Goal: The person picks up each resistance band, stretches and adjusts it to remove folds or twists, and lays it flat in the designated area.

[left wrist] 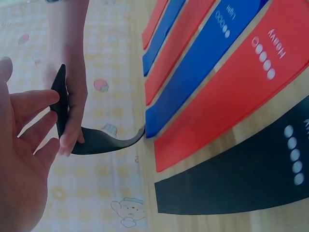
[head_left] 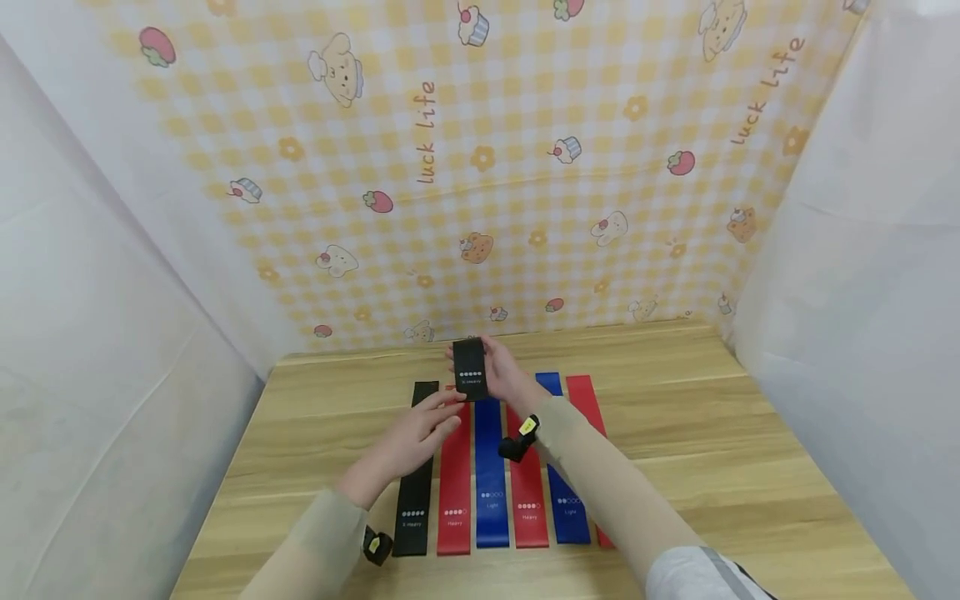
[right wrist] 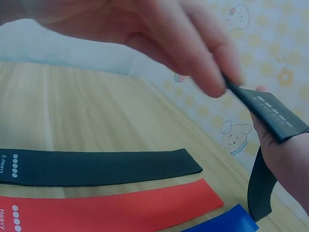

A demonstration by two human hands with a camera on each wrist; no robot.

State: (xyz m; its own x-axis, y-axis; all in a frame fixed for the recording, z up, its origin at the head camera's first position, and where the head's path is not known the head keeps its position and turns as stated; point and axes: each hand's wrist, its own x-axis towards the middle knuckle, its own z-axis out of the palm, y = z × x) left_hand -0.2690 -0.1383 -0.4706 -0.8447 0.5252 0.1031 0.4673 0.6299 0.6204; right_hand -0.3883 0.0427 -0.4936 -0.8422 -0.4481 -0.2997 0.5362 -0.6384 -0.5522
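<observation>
A black resistance band point(head_left: 470, 362) with five white dots printed on it hangs folded over my right hand point(head_left: 501, 367). That hand grips it above the far ends of the laid-out bands. In the left wrist view the band's loose tail point(left wrist: 111, 144) curves down toward the tabletop. My left hand point(head_left: 411, 437) reaches up from the lower left with fingers extended, fingertips at the band's lower edge and thumb held apart. Under the hands, a black band point(head_left: 412, 492), a red band point(head_left: 454, 475) and a blue band point(head_left: 492, 467) lie flat side by side.
Farther right lie another red band point(head_left: 529, 483), another blue band point(head_left: 573, 508) and a red one point(head_left: 587, 400) partly behind the right forearm. Wood-grain tabletop point(head_left: 697, 433) surrounds them. A checked cloth point(head_left: 525, 192) hangs behind, with white curtains point(head_left: 862, 250) at both sides.
</observation>
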